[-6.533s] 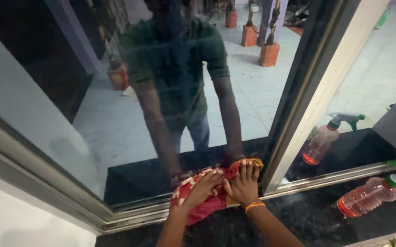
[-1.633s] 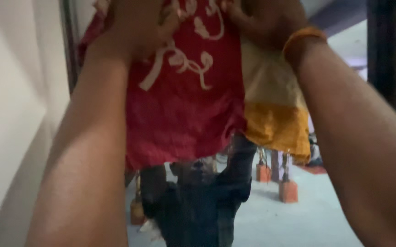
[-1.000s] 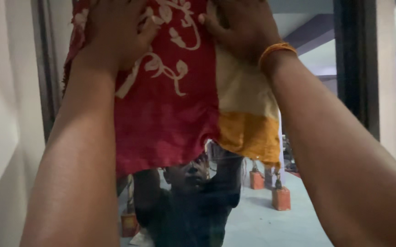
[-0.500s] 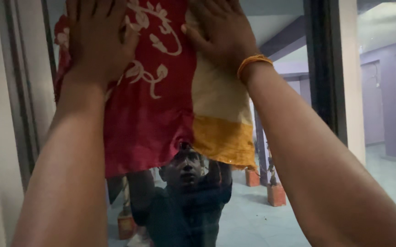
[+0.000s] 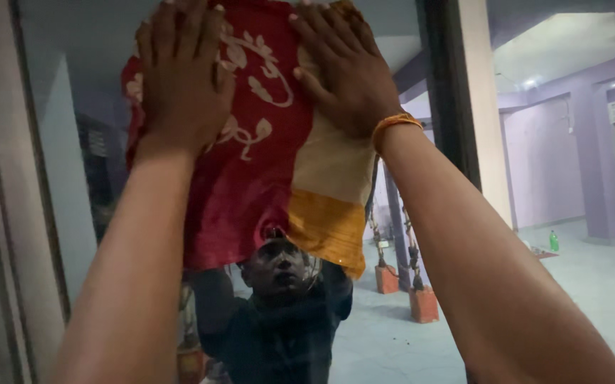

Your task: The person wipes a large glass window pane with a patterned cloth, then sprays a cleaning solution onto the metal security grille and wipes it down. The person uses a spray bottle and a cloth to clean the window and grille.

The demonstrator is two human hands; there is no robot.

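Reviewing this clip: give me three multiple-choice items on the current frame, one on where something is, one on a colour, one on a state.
1. Where is the cloth?
A. Pressed against the window glass, high up
B. Lying on a floor
C. Draped over a chair

2. What colour is the band on the right wrist?
A. Blue
B. Orange
C. White

3. How are the left hand and right hand set?
A. Both clenched in fists away from the cloth
B. One hangs at the side
C. Both flat on the cloth, fingers spread

Answers:
1. A, the red and yellow cloth hangs flat on the pane, with a reflection below it.
2. B, the band shows orange against the wrist.
3. C, both palms lie open on the cloth's upper part.
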